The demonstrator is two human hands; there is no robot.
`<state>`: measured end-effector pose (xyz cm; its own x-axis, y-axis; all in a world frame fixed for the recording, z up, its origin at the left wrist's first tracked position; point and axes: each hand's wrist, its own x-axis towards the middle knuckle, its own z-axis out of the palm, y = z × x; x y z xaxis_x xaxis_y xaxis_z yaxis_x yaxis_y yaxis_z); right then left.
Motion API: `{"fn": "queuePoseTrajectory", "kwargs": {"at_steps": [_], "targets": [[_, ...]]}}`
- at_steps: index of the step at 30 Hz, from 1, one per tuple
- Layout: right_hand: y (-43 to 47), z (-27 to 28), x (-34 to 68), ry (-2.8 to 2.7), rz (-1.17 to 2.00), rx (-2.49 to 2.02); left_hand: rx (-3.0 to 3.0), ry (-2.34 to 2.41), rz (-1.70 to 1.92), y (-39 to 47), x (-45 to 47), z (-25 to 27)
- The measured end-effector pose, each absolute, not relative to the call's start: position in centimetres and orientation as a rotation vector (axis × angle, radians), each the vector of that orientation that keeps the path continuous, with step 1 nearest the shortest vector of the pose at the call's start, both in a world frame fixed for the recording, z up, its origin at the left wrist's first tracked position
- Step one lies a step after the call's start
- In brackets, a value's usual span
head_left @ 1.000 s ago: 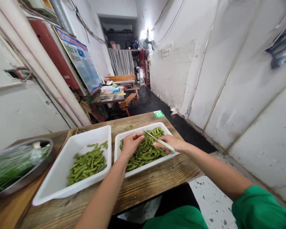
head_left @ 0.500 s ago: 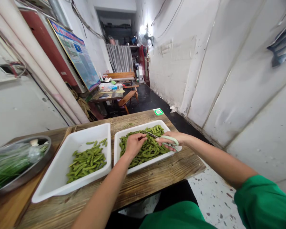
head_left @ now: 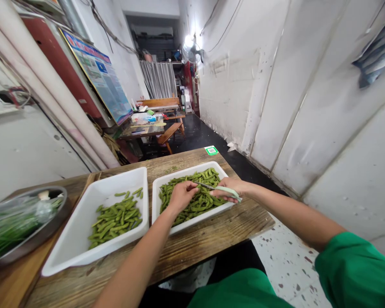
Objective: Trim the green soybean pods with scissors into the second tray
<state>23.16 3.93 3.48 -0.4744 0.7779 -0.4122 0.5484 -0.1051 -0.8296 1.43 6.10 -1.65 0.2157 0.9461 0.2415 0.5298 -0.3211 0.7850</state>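
Over heaped pods [head_left: 199, 205], holds scissors [head_left: 230, 191] in right hand [head_left: 239, 185], pinches one, apparently, in left hand [head_left: 181, 196], presumably for easy reach.

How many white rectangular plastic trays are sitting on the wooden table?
2. The left white rectangular plastic tray holds a heap of slim green pods; the right white tray lies beneath the left hand and right hand. No others show.
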Motion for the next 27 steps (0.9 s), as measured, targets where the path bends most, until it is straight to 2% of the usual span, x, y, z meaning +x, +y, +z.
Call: {"fn": "queuePoseTrajectory", "kwargs": {"at_steps": [4,6,10,13,27], "targets": [[3.9,3.3,23.8,-1.981,1.599,-1.422,1.688,1.285,1.0,6.0,1.6,-1.5],[3.7,3.6,24.0,-2.034,1.474,-1.402,1.446,1.185,1.091,5.9,1.6,-1.0],[2.5,4.2,23.8,-2.242,0.796,-1.467,1.06,0.931,1.193,5.8,1.5,-0.1],[1.4,4.4,23.0,-2.34,0.504,-1.598,0.963,0.841,1.238,6.0,1.3,0.1],[0.8,3.8,19.9,-2.305,0.403,-1.625,0.876,0.865,1.327,5.7,1.8,0.2]]}}
